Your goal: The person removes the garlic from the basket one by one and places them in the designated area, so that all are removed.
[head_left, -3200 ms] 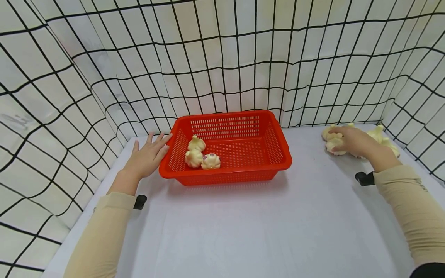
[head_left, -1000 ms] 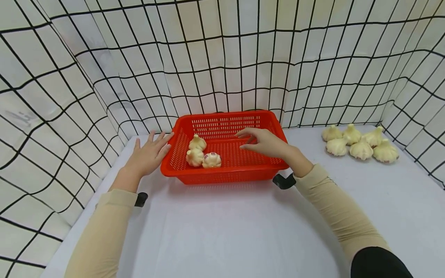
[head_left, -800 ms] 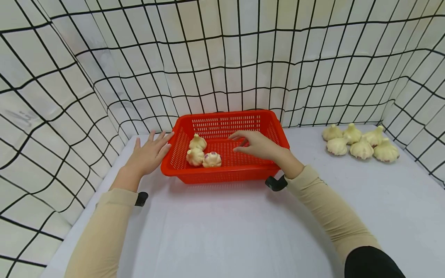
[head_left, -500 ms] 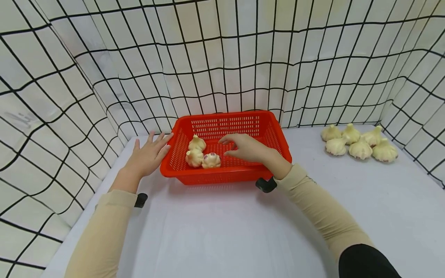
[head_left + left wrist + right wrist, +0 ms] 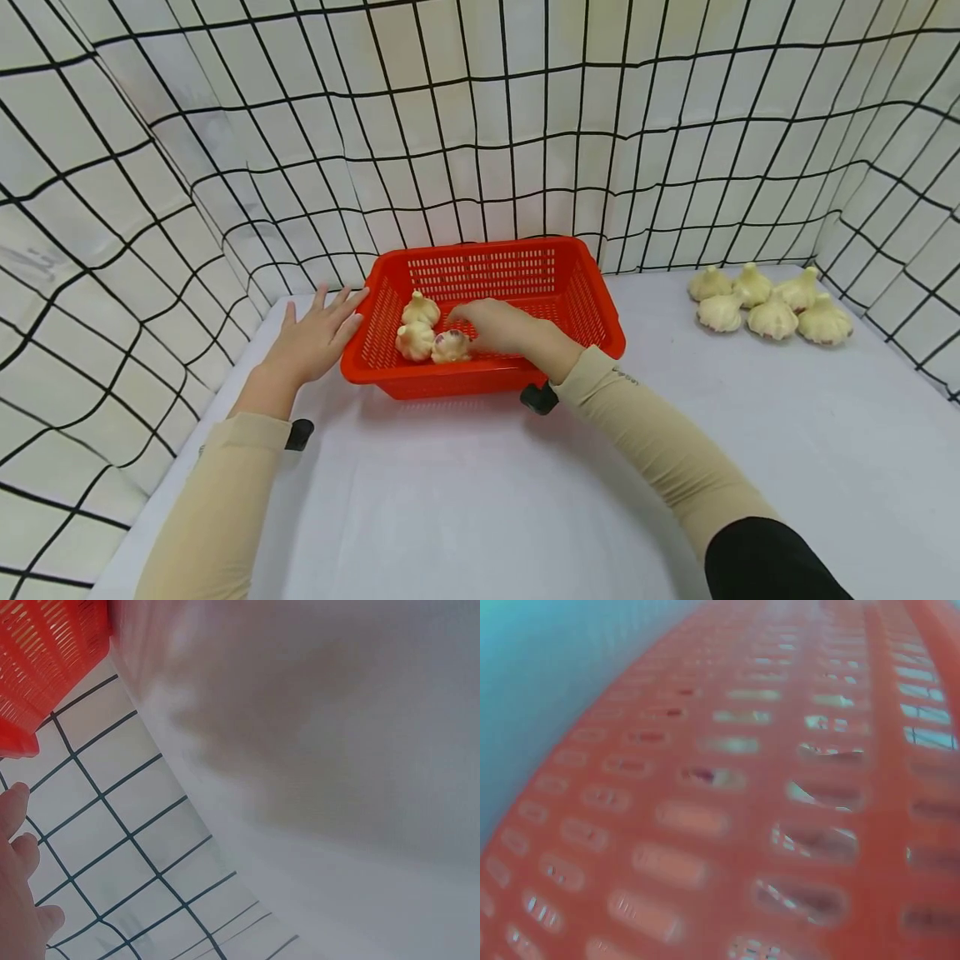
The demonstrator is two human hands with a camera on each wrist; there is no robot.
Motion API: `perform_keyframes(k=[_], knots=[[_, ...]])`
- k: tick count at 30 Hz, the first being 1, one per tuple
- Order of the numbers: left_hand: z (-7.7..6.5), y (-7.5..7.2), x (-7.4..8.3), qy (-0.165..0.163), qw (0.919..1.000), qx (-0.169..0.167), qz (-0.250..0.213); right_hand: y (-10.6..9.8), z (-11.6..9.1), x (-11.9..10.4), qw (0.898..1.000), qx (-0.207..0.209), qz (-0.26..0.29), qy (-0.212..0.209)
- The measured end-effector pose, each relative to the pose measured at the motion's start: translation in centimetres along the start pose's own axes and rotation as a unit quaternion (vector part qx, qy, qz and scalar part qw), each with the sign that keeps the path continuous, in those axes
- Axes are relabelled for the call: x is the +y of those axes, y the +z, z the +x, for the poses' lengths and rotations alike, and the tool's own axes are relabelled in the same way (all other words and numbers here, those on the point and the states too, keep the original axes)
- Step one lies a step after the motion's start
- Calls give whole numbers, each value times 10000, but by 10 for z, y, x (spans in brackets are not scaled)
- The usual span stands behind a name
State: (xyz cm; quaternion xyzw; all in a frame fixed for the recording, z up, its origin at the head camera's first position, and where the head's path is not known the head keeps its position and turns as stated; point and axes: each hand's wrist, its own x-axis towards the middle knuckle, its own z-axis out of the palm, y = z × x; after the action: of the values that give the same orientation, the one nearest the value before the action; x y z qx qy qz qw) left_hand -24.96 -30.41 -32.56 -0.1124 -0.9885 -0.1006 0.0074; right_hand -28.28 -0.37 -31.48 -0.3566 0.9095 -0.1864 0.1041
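A red slotted plastic basket [image 5: 480, 385] stands on the white table against the back netting. Three pale garlic bulbs are clustered in its left part: a rear bulb [image 5: 422, 309], a front left bulb [image 5: 414, 342] and a purple-marked bulb [image 5: 448, 347]. My right hand [image 5: 498, 327] reaches over the front rim, its fingers and thumb curved round the purple-marked bulb; the fingertips are partly hidden. My left hand [image 5: 309, 337] lies spread at the basket's left end, fingertips right at the rim. Its fingertips [image 5: 22, 855] show at the edge of the left wrist view.
Several more garlic bulbs [image 5: 772, 319] sit grouped at the table's back right. Black netting [image 5: 517, 150] over white walls encloses the back and both sides. Seen close in the right wrist view is the basket's slotted wall [image 5: 735, 802].
From the bulbs at the back right, my right hand has come left into the basket and moved on to the purple-marked bulb. My left hand stays at the basket's left end.
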Motion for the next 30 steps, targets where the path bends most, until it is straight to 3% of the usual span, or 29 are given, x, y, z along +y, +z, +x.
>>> perform_keyframes(k=[5,11,30], knots=[[0,-1,0,32,10000,12,6,5,5,-8,9988,-89,-464,-124],[0,0,-1,-5,10000,-26,-13,7,8,-13,9981,-261,-552,-102],[1,2,-1,-44,10000,0,-40,9,14,-12,9973,-625,-212,320]])
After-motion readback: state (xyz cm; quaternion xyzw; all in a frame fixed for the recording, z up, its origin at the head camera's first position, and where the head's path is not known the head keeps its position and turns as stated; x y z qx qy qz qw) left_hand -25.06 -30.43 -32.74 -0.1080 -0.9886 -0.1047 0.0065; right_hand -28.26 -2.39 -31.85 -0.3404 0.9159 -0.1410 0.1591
